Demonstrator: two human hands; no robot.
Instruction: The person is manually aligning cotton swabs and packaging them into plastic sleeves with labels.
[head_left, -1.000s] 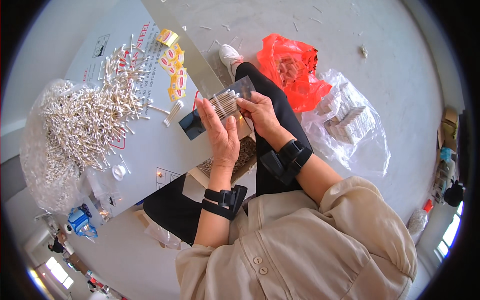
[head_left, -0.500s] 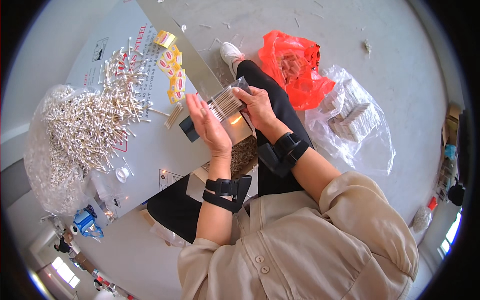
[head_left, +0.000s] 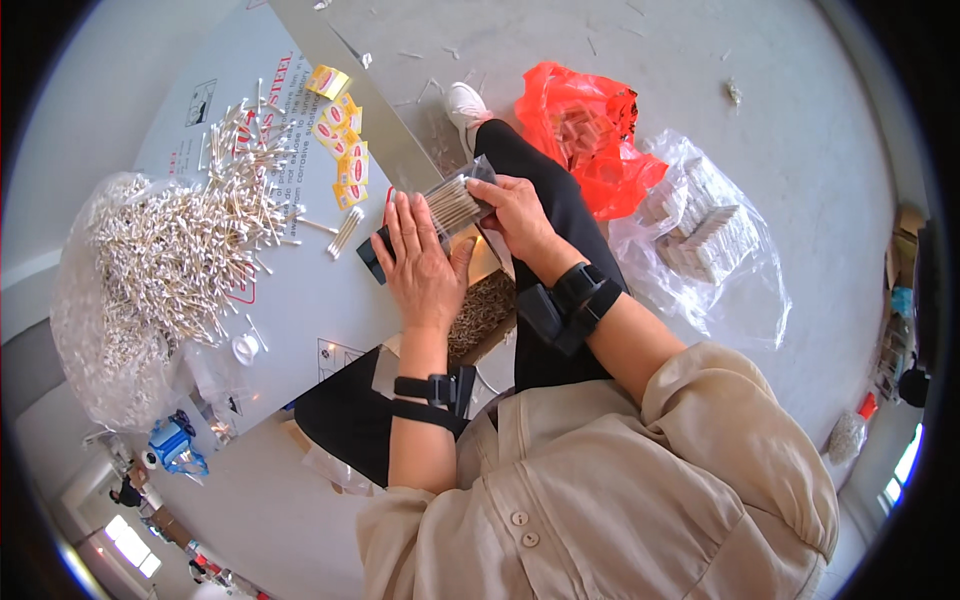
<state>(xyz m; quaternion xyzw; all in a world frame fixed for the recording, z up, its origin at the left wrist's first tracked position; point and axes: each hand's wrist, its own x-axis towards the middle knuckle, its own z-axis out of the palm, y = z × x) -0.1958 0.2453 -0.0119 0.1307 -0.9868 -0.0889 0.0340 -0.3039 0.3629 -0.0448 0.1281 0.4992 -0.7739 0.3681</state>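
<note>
A clear plastic bag of cotton swabs (head_left: 453, 208) lies between my hands at the table's edge. My right hand (head_left: 520, 215) grips its right end, the thumb on top of the swabs. My left hand (head_left: 425, 270) rests palm down over the bag's left part, fingers stretched out flat. From under those fingers a dark flat piece (head_left: 373, 260) pokes out; what it belongs to is hidden. Just left of it, a short row of loose swabs (head_left: 345, 233) lies on the grey table (head_left: 310, 300). Several yellow-and-white printed packets (head_left: 350, 165) lie farther back.
A large heap of cotton swabs (head_left: 150, 270) spills from a clear bag at the left. Below the table edge stands a box of brownish sticks (head_left: 487, 315). On the floor at right lie a red plastic bag (head_left: 575, 125) and a clear bag of white packs (head_left: 710, 230).
My left hand, raised and tilted beside the bag before, has turned palm down and now lies flat over its left part. My right hand keeps its grip with little movement.
</note>
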